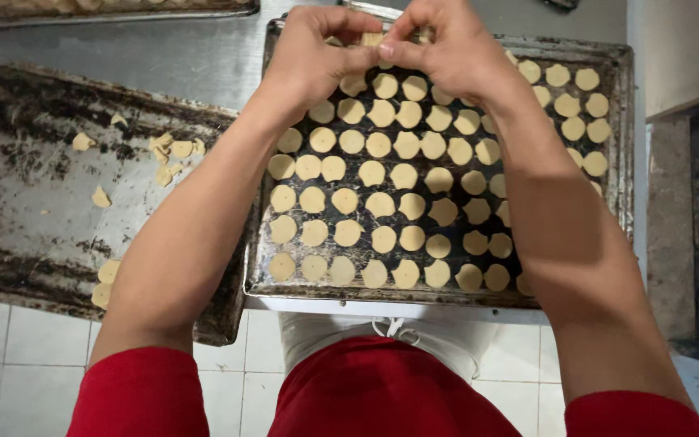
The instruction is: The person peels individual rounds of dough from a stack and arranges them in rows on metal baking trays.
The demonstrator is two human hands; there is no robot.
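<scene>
A dark metal baking tray [446, 301] lies in front of me, filled with rows of small pale round dough discs [382, 204]. My left hand [313, 57] and my right hand [442, 48] meet over the tray's far edge, fingertips pinched together. A small piece of dough [372, 39] shows between the fingers; which hand grips it I cannot tell. Both forearms stretch over the tray and hide some discs.
A second, blackened tray [34, 275] lies to the left with a few scattered dough pieces [173, 150]. Another tray edge [107, 14] runs along the top left. The steel table [188, 57] ends near me; tiled floor [10, 356] lies below. A wall [689, 57] stands at right.
</scene>
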